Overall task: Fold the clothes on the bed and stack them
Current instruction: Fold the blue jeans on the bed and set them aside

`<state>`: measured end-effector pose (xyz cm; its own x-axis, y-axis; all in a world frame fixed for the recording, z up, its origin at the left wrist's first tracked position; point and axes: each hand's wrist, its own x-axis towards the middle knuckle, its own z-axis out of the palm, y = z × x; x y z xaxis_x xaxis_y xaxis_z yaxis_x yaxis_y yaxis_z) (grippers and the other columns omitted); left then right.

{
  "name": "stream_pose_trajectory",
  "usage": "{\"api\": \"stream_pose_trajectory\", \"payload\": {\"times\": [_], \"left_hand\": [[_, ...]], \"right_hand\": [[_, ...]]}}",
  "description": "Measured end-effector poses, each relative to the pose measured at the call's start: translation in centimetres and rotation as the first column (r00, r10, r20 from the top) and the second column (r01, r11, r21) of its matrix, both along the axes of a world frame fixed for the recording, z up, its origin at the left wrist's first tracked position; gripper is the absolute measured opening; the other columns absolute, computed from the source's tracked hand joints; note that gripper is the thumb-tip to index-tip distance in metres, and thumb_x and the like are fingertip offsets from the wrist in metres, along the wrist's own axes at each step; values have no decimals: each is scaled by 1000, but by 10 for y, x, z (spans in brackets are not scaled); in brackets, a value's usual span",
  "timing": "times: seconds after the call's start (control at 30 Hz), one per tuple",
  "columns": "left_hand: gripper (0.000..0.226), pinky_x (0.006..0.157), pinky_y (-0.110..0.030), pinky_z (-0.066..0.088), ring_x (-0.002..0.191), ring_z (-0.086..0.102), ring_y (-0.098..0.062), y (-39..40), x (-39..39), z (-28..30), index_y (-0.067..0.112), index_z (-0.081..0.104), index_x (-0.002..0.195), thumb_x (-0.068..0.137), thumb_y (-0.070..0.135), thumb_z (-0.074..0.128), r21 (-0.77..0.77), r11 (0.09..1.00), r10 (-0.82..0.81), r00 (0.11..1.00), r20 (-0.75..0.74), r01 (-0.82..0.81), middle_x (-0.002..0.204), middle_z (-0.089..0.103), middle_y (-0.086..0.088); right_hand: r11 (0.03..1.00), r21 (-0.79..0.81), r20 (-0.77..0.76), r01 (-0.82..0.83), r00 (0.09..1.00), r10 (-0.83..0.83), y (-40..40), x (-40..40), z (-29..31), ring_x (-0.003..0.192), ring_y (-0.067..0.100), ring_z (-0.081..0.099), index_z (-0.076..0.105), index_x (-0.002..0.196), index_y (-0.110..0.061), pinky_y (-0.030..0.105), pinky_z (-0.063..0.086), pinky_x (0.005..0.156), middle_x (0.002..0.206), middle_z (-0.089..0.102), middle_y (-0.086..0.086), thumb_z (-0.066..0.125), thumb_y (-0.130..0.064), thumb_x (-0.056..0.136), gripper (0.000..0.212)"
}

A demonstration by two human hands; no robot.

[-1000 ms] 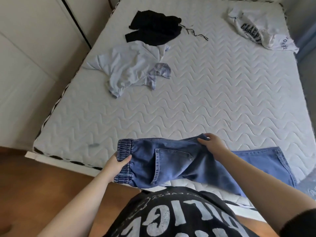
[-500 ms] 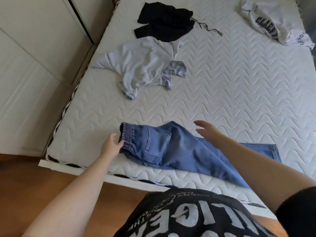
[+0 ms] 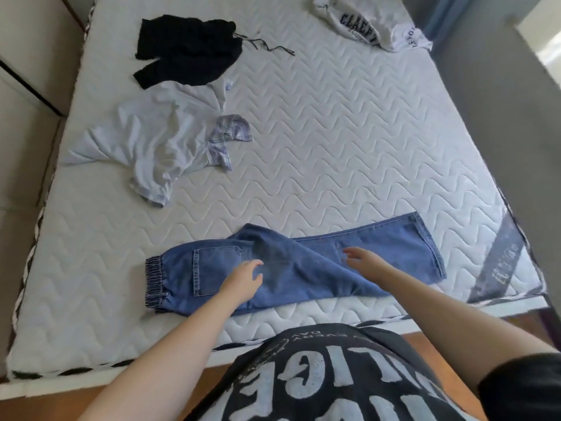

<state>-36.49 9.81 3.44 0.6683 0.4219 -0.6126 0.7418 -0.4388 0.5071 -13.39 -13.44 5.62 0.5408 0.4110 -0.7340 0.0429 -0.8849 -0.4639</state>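
So the bed (image 3: 334, 147) is the big landmark here, and the jeans (image 3: 303, 268) are laid out along its near edge, right in front of the person. Their long axis runs side to side across that edge: elastic waistband at the left end, leg hems at the right end, with the right end angled slightly farther up the bed. They look already doubled leg over leg, though I can't be sure from this angle.

Three other pieces sit farther up the bed and aren't folded yet: a pale shirt (image 3: 158, 144) toward the left side, a black garment (image 3: 188, 50) just beyond it, touching or overlapping it, and a white lettered top (image 3: 373, 22) at the far right corner.

Left hand (image 3: 243, 281) is over the seat area beside the back pocket, fingers loosely spread, holding nothing. Right hand (image 3: 364, 262) is over the leg section, also open and empty. Can't tell if either is pressing down or hovering.

My guess: the next fold goes end to end, and the right hand is nearer the hems, so it would carry them leftward.
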Motion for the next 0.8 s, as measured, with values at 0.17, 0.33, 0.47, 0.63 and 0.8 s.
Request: {"api": "stream_pose_trajectory", "payload": {"times": [0.17,0.33,0.47,0.63,0.8], "left_hand": [[44,110,-31,34,135,41,-20,-52,69,4,22,47,142,98,24,51,38,978,-207,978,33,206,148,45,-1],[47,111,-33,34,134,43,-22,-103,130,2,20,47,143,97,24,54,53,940,-339,941,8,338,146,48,-3],[47,111,-35,34,136,41,-21,-139,174,-13,20,45,144,97,24,53,33,923,-382,924,-21,383,147,47,-1],[49,112,-35,33,135,41,-22,-169,227,-38,18,44,145,97,22,52,59,904,-424,906,-19,424,145,47,-3],[50,112,-38,33,136,39,-22,-193,258,-65,20,42,147,97,23,51,63,893,-440,894,-79,445,148,44,-1]], "right_hand": [[987,-38,-42,158,986,-159,-77,32,-14,122,24,54,50,140,-15,31,40,102,137,57,10,51,-16,98,42],[958,-67,-65,280,957,-284,-144,72,-30,114,30,58,47,142,-11,31,42,90,133,58,15,50,-15,99,44],[924,-88,-102,372,920,-380,-192,110,-51,108,32,60,43,144,-11,30,41,78,134,57,15,50,-15,99,45],[893,-85,-32,441,895,-445,-226,159,-84,108,30,61,48,140,-9,35,46,84,131,60,13,49,-9,98,43],[905,-72,84,419,907,-414,-233,197,-117,105,28,61,46,141,-16,30,44,82,125,63,8,54,-14,91,51]]}}
